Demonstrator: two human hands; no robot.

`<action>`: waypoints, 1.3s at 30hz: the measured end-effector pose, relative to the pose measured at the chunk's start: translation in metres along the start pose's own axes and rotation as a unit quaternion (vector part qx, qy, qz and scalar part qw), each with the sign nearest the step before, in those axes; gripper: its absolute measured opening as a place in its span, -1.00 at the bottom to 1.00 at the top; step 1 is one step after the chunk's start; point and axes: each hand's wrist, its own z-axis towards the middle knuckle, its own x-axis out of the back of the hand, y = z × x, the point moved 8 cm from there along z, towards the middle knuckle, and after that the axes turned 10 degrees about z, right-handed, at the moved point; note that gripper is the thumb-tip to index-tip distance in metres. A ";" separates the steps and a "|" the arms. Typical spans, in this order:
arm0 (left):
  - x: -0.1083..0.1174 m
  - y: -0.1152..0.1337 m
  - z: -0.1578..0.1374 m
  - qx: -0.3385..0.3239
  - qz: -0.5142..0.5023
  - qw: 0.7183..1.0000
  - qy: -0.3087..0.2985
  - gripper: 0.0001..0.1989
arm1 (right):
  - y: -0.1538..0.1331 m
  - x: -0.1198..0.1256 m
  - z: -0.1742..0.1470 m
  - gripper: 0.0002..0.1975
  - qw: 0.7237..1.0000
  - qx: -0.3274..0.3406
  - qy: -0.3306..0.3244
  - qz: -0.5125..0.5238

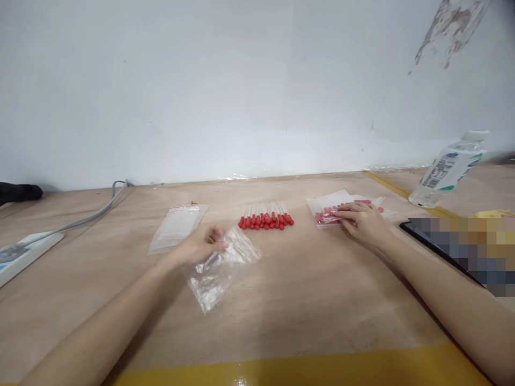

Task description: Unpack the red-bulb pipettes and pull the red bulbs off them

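Note:
My left hand point(205, 241) is closed on the edge of a clear plastic bag point(219, 273), which hangs limp and crinkled over the table. Flat on the pile of filled bags point(322, 206) lies my right hand point(362, 222), its fingers stretched out; red-tipped pieces show through the plastic. Between the hands a row of clear droppers with red bulbs point(266, 220) rests on the table, bulbs toward me. A stack of flat plastic bags point(177, 228) sits just beyond my left hand.
A labelled plastic bottle point(448, 169) leans at the right. Below it is a dark-edged device point(438, 249), partly blurred out. A grey cable point(94, 214) runs to a white power strip point(32, 254) at the left. The pale wall point(241, 96) bounds the table's far edge.

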 end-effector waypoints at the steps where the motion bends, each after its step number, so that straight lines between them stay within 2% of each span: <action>1: 0.019 -0.010 0.000 0.022 0.017 0.998 0.047 -0.68 | 0.001 0.000 0.000 -0.71 1.000 0.000 0.012 0.007; 3: 0.063 -0.034 -0.001 0.069 0.060 0.981 0.173 -0.70 | 0.004 0.004 0.000 -0.71 0.999 -0.003 0.046 0.018; 5: 0.098 -0.064 -0.005 0.138 0.104 0.947 0.272 -0.72 | 0.008 0.015 -0.001 -0.72 0.995 -0.020 0.101 0.017; 6: 0.109 -0.077 -0.005 0.165 0.139 0.931 0.293 -0.72 | 0.009 0.022 -0.002 -0.72 0.991 -0.029 0.134 0.007; 8: 0.117 -0.096 -0.004 0.202 0.204 0.910 0.298 -0.73 | 0.006 0.039 -0.003 -0.73 0.980 -0.035 0.195 -0.033; 10: 0.119 -0.097 -0.004 0.199 0.281 0.883 0.318 -0.72 | -0.010 0.052 -0.003 -0.75 0.972 -0.006 0.223 -0.080; 11: 0.118 -0.089 -0.006 0.182 0.316 0.866 0.342 -0.72 | -0.023 0.056 -0.002 -0.76 0.970 0.017 0.221 -0.096; 13: 0.112 -0.063 -0.011 0.133 0.353 0.843 0.384 -0.75 | -0.055 0.051 0.002 -0.78 0.980 0.076 0.163 -0.079; 14: 0.106 -0.049 -0.013 0.110 0.345 0.849 0.386 -0.76 | -0.072 0.047 0.003 -0.79 0.986 0.090 0.128 -0.054; 15: 0.096 -0.038 -0.012 0.093 0.318 0.873 0.358 -0.77 | -0.089 0.042 0.004 -0.79 0.991 0.097 0.094 -0.026; 16: 0.081 -0.028 -0.009 0.082 0.275 0.908 0.305 -0.76 | -0.104 0.039 0.005 -0.80 0.994 0.084 0.072 0.009; 18: 0.041 -0.006 -0.006 0.031 0.157 0.973 0.166 -0.74 | -0.132 0.028 0.008 -0.81 0.994 0.043 0.014 0.101; 19: 0.020 0.008 -0.007 -0.006 0.103 0.989 0.107 -0.73 | -0.145 0.022 0.009 -0.83 0.988 0.025 -0.017 0.154; 21: -0.017 0.030 -0.013 -0.051 0.027 0.998 0.018 -0.71 | -0.166 0.008 0.012 -0.81 0.967 -0.020 -0.088 0.237; 23: -0.048 0.042 -0.017 -0.053 -0.070 0.994 -0.062 -0.70 | -0.183 -0.004 0.015 -0.82 0.937 -0.056 -0.141 0.314; 24: -0.059 0.045 -0.018 -0.045 -0.114 0.989 -0.083 -0.69 | -0.190 -0.010 0.017 -0.83 0.915 -0.068 -0.163 0.363; 26: -0.070 0.047 -0.018 -0.016 -0.195 0.976 -0.095 -0.66 | -0.202 -0.019 0.022 -0.82 0.864 -0.068 -0.196 0.458; 27: -0.072 0.046 -0.016 0.001 -0.227 0.970 -0.090 -0.64 | -0.206 -0.020 0.025 -0.80 0.848 -0.056 -0.200 0.487; 28: -0.073 0.045 -0.014 0.020 -0.253 0.964 -0.083 -0.61 | -0.207 -0.021 0.029 -0.80 0.845 -0.039 -0.192 0.498; 31: -0.073 0.040 -0.009 0.069 -0.278 0.956 -0.061 -0.51 | -0.197 -0.018 0.041 -0.86 0.887 0.000 -0.129 0.443; 33: -0.073 0.040 -0.007 0.082 -0.265 0.959 -0.059 -0.44 | -0.187 -0.021 0.044 -0.88 0.905 0.003 -0.107 0.412; 36: -0.077 0.043 -0.006 0.088 -0.260 0.958 -0.078 -0.40 | -0.179 -0.029 0.043 -0.88 0.901 0.006 -0.117 0.418; 39: -0.078 0.042 -0.006 0.094 -0.279 0.953 -0.075 -0.39 | -0.182 -0.028 0.043 -0.89 0.896 0.050 -0.114 0.425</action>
